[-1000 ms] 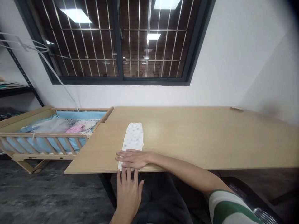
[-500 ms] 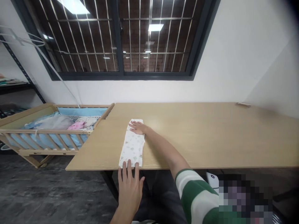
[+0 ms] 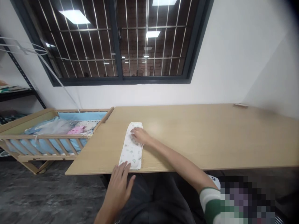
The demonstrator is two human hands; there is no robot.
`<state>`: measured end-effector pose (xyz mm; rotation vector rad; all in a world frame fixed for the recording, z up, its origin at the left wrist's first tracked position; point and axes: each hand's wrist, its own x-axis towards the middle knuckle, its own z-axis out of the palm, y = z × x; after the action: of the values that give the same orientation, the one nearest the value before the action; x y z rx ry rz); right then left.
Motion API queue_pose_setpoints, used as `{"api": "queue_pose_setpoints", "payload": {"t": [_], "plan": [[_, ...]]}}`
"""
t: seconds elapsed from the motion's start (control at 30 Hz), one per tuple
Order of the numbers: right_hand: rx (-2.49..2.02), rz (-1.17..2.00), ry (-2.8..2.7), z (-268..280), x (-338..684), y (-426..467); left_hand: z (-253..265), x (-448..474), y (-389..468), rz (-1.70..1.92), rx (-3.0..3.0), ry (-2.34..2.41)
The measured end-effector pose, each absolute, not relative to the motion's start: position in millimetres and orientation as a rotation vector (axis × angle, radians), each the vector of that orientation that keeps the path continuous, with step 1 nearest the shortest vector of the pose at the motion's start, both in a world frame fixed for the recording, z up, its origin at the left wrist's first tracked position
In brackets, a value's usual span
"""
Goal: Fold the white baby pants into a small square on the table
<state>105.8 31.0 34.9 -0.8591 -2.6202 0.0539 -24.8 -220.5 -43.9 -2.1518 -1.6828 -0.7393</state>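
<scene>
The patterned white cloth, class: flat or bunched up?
Flat: the cloth lies as a long, narrow strip on the table. Whether it is folded double, I cannot tell.

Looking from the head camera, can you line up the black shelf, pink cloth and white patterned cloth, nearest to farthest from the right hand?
1. White patterned cloth: right under the right hand.
2. Pink cloth: left, inside the crib.
3. Black shelf: far left, beyond the crib.

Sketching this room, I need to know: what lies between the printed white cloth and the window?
In the head view, a bare stretch of tabletop runs from the printed white cloth to the wall, which rises to the window.
</scene>
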Motion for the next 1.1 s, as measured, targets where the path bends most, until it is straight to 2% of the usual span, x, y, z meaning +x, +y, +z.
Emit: {"api": "queue_pose_setpoints", "payload": {"t": [0.1,0.17,0.37,0.47,0.6,0.87,1.1], "plan": [[-0.610,0.230,-2.685,34.2,129.4,-32.9,-40.8,-54.5,-213.6,-0.827,-2.239,-1.617],[-0.485,0.242,-2.749,29.9,146.6,-72.1,-41.9,-69.3,-210.4,-0.836,-2.313,-1.548],[-0.574,-0.133,-2.781,6.2,180.1,-132.0,-44.5,-87.3,-210.0,-0.798,-2.461,-1.377],[-0.649,-0.153,-2.724,-0.9,185.6,-141.7,-40.9,-86.3,-213.4,-0.760,-2.518,-1.316],[-0.659,0.043,-2.670,8.7,197.1,-158.7,-34.7,-76.7,-224.6,-0.777,-2.552,-1.249],[-0.667,0.471,-2.595,69.2,225.7,-187.5,2.8,-56.2,-253.9,-0.928,-2.535,-1.087],[-0.741,0.556,-2.298,97.7,215.4,-125.1,53.5,-63.7,-184.9,-0.841,-2.453,-1.244]]}}
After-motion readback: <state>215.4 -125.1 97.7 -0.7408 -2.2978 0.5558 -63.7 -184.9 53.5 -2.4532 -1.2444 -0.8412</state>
